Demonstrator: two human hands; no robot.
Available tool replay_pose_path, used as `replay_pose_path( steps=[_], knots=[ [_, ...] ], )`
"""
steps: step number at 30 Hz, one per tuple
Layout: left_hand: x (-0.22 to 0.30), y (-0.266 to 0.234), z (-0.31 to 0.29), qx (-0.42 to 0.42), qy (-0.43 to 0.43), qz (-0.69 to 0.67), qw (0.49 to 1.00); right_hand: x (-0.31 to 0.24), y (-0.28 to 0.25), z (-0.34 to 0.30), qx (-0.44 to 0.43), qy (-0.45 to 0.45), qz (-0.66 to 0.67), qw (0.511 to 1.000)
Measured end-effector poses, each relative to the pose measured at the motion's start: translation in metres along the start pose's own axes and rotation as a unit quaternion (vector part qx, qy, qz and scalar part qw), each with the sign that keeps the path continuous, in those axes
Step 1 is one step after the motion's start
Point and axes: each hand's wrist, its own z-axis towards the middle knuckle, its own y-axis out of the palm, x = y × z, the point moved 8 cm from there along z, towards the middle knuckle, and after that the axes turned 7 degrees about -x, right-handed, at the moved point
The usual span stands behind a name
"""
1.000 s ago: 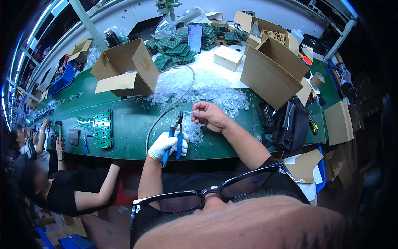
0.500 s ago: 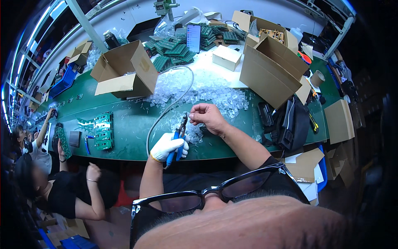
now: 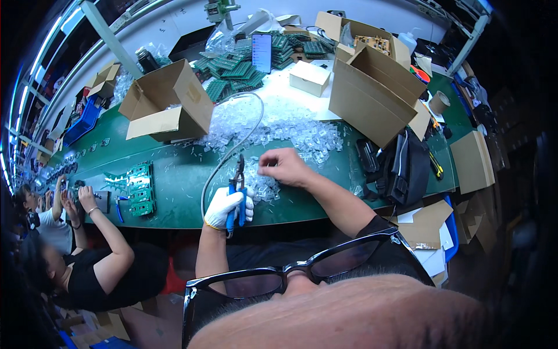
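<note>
Holding blue-handled pliers [image 3: 237,192] in my left hand [image 3: 228,207], I wear a white glove on it, and my fingers are wrapped tight around the handles. The dark tips of the pliers point up and away from me, over the green table [image 3: 174,174]. My bare right hand [image 3: 286,167] is just past the pliers, with my thumb and fingers pressed together in a pinch. What they pinch is too small to see. Under that hand lies a pile of little clear plastic bits [image 3: 273,136]; I cannot make out single pieces. A thin grey cable [image 3: 232,148] curves across the pile and runs down toward the table edge, where my glove hides its end. An open cardboard box [image 3: 165,104] stands to the left and a bigger cardboard box [image 3: 375,93] to the right. Green circuit boards [image 3: 138,189] lie further left, near another person [image 3: 87,256], who is partly cut off. My glasses [image 3: 302,273] block the bottom.
</note>
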Motion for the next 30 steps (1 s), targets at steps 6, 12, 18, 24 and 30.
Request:
replay_pose_path(
  steps=[6,12,18,24,30],
  knots=[
    [-0.005,-0.012,-0.001,-0.029,0.006,-0.011,1.0,-0.009,-0.027,0.004,-0.019,-0.009,-0.063,0.998],
    [-0.006,-0.016,0.002,-0.055,0.015,-0.035,0.998,0.0,-0.092,-0.005,0.01,0.053,-0.215,0.975],
    [-0.006,-0.013,0.005,-0.052,0.012,-0.033,0.998,0.028,-0.077,-0.004,-0.05,0.088,-0.372,0.923],
    [-0.005,-0.012,0.001,-0.049,0.007,-0.008,0.999,0.005,-0.073,0.0,-0.024,0.069,-0.295,0.953],
    [-0.007,-0.006,0.002,-0.04,-0.019,0.02,0.999,0.001,-0.066,0.001,-0.004,0.017,-0.097,0.995]
  ],
)
